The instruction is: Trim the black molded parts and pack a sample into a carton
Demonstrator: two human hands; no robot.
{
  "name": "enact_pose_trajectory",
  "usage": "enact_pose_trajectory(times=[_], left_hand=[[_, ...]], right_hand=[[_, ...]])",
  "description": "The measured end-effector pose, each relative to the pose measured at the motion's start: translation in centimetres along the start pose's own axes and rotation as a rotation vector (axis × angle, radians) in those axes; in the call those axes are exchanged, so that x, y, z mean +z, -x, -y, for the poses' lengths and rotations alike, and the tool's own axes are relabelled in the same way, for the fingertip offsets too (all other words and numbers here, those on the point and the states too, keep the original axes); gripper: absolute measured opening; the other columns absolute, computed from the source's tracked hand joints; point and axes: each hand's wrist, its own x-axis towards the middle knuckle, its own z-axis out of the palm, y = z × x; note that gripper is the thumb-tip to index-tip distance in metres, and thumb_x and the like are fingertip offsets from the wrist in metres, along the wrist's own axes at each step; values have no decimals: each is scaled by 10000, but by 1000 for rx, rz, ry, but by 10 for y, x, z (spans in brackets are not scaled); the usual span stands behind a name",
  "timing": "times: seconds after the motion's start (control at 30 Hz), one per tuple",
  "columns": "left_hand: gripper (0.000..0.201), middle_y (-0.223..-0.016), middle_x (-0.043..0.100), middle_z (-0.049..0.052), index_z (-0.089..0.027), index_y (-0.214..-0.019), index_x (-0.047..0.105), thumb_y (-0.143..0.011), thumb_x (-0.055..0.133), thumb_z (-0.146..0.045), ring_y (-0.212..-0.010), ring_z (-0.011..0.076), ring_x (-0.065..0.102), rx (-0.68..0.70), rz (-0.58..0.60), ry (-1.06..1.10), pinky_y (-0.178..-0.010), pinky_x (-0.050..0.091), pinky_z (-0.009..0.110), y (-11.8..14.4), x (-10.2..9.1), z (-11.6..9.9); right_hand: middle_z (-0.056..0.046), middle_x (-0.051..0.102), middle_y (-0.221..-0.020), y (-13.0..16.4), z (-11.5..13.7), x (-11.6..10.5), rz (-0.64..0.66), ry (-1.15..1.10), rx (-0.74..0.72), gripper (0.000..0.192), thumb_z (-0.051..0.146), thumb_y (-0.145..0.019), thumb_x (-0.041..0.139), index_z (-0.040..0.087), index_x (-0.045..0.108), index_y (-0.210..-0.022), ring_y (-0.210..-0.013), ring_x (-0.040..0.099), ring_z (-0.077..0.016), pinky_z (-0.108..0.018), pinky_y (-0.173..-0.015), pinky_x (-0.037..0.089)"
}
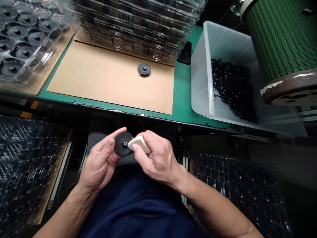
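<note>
While my left hand (100, 162) curls around a black disc (122, 144), thumb along its rim and fingers closed behind it, I note that the grip is on the edge only. My right hand (156, 158) is closed on a pale block (139, 144), pinched between thumb and forefinger, with its corner pressed against the small hub at the middle of the disc. Both are held over my lap, below the front edge of the green bench (182, 102) and well apart from it.

On the bench lies a cardboard sheet (99, 76) with a second disc (144, 69) resting alone near its far edge. Stacked clear trays (138, 29) stand behind it; more trays holding discs (17, 33) sit far left. A clear bin (205, 66) of small black parts (235, 89) stands to the right, beside a green spool (279, 36).

Risk, in my judgement: the edge grip is slight, so a hard push from the block could tip the disc out of the fingers, and it would fall off my lap to the floor among the trays stacked low on either side. A slip of the block off the hub could also scuff the face.
</note>
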Motion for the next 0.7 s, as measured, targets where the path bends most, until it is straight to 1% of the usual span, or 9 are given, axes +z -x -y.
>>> enact_pose_trajectory(times=[0.07,0.1,0.17,0.27,0.33,0.4,0.5,0.63,0.7], left_hand=[[422,-1148,797,95,-269,-1271,794,-895,843,-456,-1004,191,777,118,-69,-17,-927,632,241,0,3,3],[434,-1160,793,93,-280,-1274,792,-881,858,-452,-1023,195,774,163,-83,-33,-944,629,249,1,3,4],[435,-1161,790,79,-292,-1264,798,-859,882,-428,-1036,183,764,198,-85,-69,-968,616,236,1,1,6],[399,-1102,795,93,-256,-1213,825,-876,856,-468,-965,178,765,54,-24,-108,-919,631,224,1,-5,3],[449,-1071,792,130,-213,-1172,842,-882,818,-556,-834,210,764,-89,55,-124,-803,676,293,-1,-9,-3],[504,-1053,787,149,-192,-1148,848,-860,816,-604,-738,230,746,-181,117,-126,-704,689,355,-3,-11,-8],[492,-991,780,136,-183,-1107,854,-830,850,-589,-738,233,736,-265,144,-98,-690,694,383,-4,-12,-10],[506,-794,741,135,-105,-899,846,-827,845,-605,-637,239,718,-397,198,-49,-609,678,376,-3,-10,-4],[506,-767,737,128,-111,-871,842,-822,845,-615,-624,237,717,-411,211,14,-584,670,364,-3,-8,-1]], right_hand=[[7,599,-762,3,1,5,54,-146,158,113,230,-964,617,165,652,-879,-644,509,-119,-280,-608,383],[11,607,-768,4,0,7,61,-179,186,111,233,-963,626,167,651,-878,-646,513,-115,-277,-605,379],[-10,635,-819,3,-3,8,24,-149,134,121,223,-994,617,155,678,-915,-705,546,-127,-279,-663,414],[-76,674,-940,-2,-10,5,-8,24,-128,187,196,-1058,565,124,736,-1033,-823,575,-171,-320,-783,464],[-95,686,-984,-5,-14,1,16,112,-319,220,169,-1066,551,123,761,-1109,-841,564,-186,-337,-791,473],[-89,687,-979,-7,-17,-3,20,152,-428,220,148,-1050,571,133,775,-1132,-820,543,-186,-336,-758,472],[-91,683,-968,-8,-17,-7,14,188,-443,214,143,-1040,582,133,785,-1109,-820,536,-190,-340,-750,475],[-93,701,-1014,-10,-14,-7,25,175,-509,258,184,-1074,548,159,793,-1149,-834,553,-197,-351,-756,478],[-89,711,-1022,-11,-14,-6,18,180,-520,244,199,-1067,569,161,791,-1159,-849,565,-205,-360,-760,473]])
